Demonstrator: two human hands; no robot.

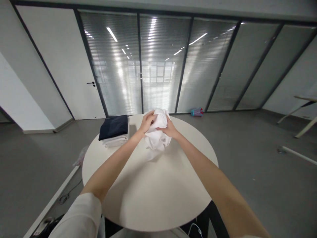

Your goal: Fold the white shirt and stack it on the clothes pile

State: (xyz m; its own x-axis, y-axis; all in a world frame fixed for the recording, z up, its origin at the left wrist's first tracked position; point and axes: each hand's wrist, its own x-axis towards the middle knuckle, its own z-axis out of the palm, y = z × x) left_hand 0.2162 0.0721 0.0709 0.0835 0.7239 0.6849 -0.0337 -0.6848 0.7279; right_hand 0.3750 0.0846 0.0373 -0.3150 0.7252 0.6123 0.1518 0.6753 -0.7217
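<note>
A crumpled white cloth [158,138] is lifted above the far part of a round white table [153,191]. My left hand [146,121] grips its upper left side with curled fingers. My right hand [168,129] clutches its right side, fingers closed in the fabric. The cloth's lower end hangs down and touches the tabletop. A stack of folded clothes [114,129], dark navy on top and white beneath, lies on the table to the left of my hands.
Glass partitions with blinds and a white door stand behind the table. A colourful bottle [197,112] lies on the grey floor by the glass. Table legs [300,120] show at far right. Cables [66,196] trail on the floor at lower left.
</note>
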